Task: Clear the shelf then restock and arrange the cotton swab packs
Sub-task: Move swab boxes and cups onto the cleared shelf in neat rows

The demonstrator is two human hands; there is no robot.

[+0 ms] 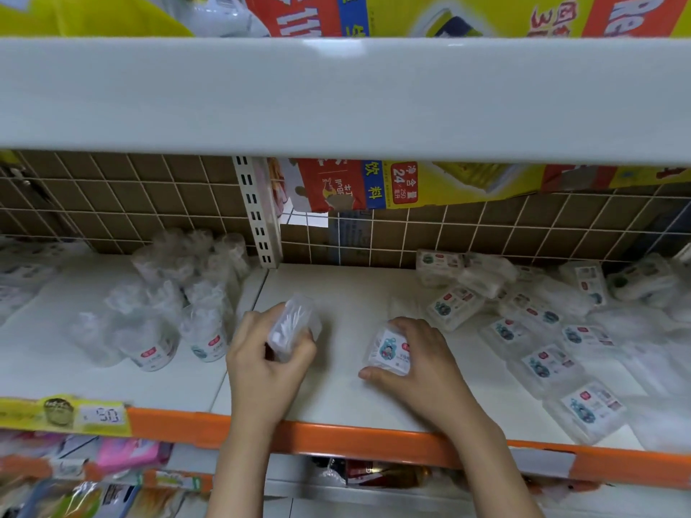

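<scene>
My left hand (pixel 263 362) grips a clear plastic cotton swab pack (pixel 293 327), tilted, just above the white shelf (pixel 336 293). To its right, my right hand (pixel 418 358) holds a second swab pack (pixel 390 351) with a blue cartoon label, which rests on the shelf board. A loose heap of flat swab packs (pixel 538 330) lies at the right. Round tubs and bagged swabs (pixel 175 304) cluster at the left.
An upper shelf board (pixel 336 95) overhangs close above. A wire grid backing (pixel 131 196) and a slotted upright (pixel 256 214) stand behind. The orange shelf edge (pixel 336 439) runs along the front, with a yellow price tag (pixel 74 415) at its left. More goods fill the shelf below.
</scene>
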